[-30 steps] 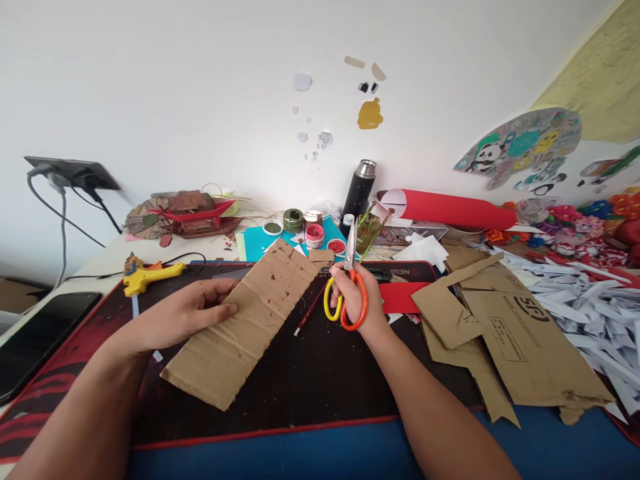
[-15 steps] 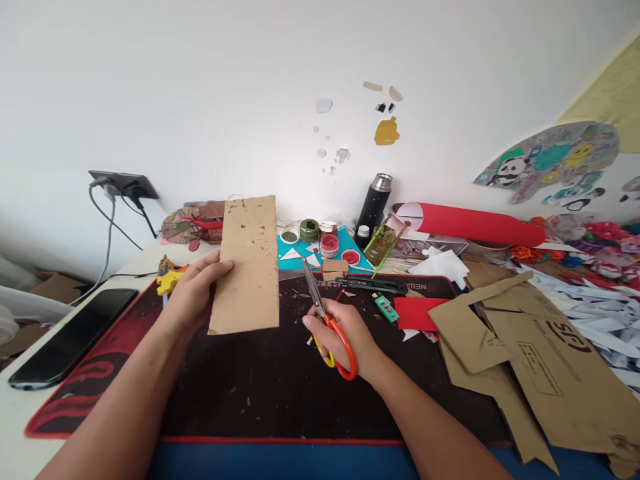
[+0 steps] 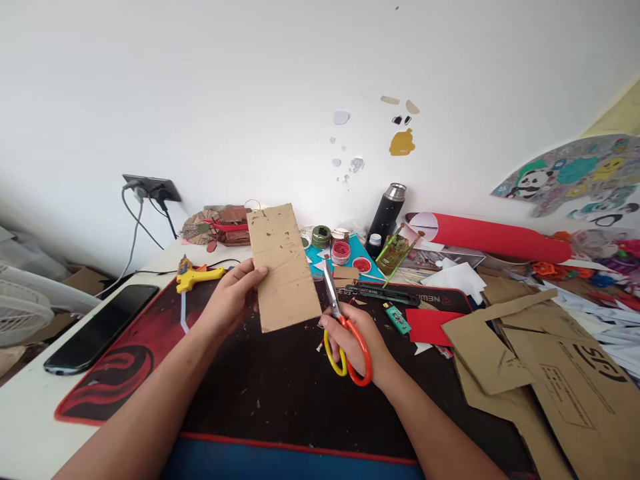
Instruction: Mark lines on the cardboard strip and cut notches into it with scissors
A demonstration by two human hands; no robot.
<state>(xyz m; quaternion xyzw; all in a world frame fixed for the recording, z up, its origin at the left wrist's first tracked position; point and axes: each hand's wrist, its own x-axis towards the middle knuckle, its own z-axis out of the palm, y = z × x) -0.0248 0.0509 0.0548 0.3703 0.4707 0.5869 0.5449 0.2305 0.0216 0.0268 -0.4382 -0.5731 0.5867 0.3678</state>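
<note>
My left hand (image 3: 237,293) grips a rectangular piece of cardboard (image 3: 283,273) by its left edge, thumb on the near face. The cardboard is raised above the dark desk mat (image 3: 280,387), and its surface is scuffed with small dark torn spots near the top. In my right hand (image 3: 357,333) is a pair of scissors (image 3: 333,293) with one red and one yellow handle loop. Their blades look closed and point up and away, just right of the cardboard's lower right corner.
A black phone (image 3: 103,327) and a yellow glue gun (image 3: 200,277) lie at left. Behind are paint jars (image 3: 341,251), a black thermos (image 3: 387,210) and a glass with brushes (image 3: 393,255). A utility knife (image 3: 383,294), red paper (image 3: 435,327) and cardboard sheets (image 3: 560,373) lie right.
The cardboard has tilted, its lower end swinging right toward the scissors. My hands are closer together. The view has shifted left, bringing a fan in at the left edge.
</note>
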